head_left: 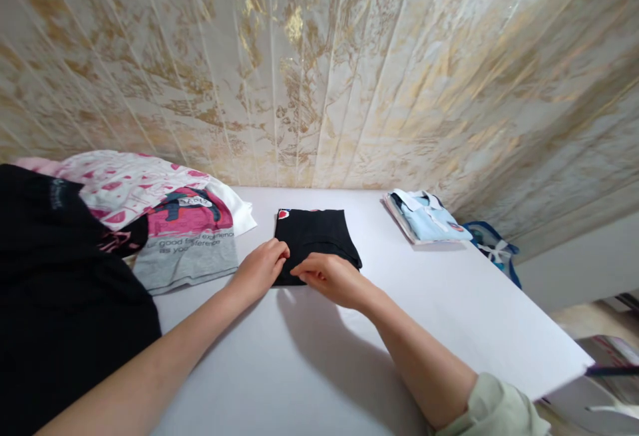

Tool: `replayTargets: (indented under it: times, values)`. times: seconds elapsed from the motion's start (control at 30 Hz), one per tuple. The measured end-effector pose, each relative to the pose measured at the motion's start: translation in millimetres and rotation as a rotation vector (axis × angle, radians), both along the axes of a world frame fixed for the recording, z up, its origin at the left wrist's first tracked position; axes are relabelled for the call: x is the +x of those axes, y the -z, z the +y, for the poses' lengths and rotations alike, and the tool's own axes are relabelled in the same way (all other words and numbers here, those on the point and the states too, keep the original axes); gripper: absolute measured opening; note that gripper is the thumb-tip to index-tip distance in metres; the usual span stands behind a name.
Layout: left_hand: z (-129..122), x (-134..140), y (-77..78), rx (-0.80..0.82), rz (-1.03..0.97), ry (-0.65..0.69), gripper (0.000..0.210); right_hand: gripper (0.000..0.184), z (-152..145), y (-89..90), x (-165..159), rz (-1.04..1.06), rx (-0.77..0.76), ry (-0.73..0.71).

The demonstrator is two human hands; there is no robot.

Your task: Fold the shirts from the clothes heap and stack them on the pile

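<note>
"What was closest to the person?"

"A pale green sleeve (492, 409), bunched near the right elbow, on the near right side of the folded black garment (309, 229). A large black cloth (64, 303) spread out to the garment's left and reached nearer than it did."

"And the hands?"

"The right hand (332, 277) was over the garment's near edge, thumb and fingers bent together. The left hand (262, 264) was at its left edge, toward the near corner, with the fingers curled."

"Was either one grasping the fabric?"

"That couldn't be told. Both sets of fingertips were at the garment, but whether they pinched it didn't show."

"How did the garment itself lie?"

"Flat on the white table (239, 376), in a compact, roughly square shape, with a small red and white patch (283, 214) at its far left corner."

"What was around it?"

"To its left, apart from it, a grey shirt (187, 269) with lettering and a pink print; farther back on that side, a white garment with pink marks (124, 176). Well to its right, a folded stack (432, 219) topped by something light blue with a white collar. Past that, a blue and white item (496, 246), partly hidden."

"And farthest off?"

"Behind it, a gold-patterned covering (299, 90) with vertical lines."
</note>
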State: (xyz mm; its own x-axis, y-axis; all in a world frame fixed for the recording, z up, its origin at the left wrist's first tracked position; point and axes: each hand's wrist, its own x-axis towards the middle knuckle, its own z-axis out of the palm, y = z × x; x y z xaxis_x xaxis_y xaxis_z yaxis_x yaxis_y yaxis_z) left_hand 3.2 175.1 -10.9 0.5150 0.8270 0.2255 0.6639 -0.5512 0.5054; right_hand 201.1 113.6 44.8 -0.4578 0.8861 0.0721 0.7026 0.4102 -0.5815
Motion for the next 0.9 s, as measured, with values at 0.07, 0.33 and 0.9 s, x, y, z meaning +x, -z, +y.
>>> replayTargets:
  times: [0.07, 0.33, 0.9]
  values:
    - [-2, 0, -4.8, 0.001, 0.021, -0.012, 0.013, 0.028, 1, -1.0, 31, 0.081, 0.011, 0.176]
    - [-25, 46, -36.7, 0.166, 0.077, 0.030, 0.009, 0.025, 1, 45.9, 114, 0.157, -0.092, 0.613]
    - [-18, 125, -12.1, 0.019, -0.250, 0.046, 0.007, 0.021, 3, 50.3, 104, 0.635, -0.238, 0.523]
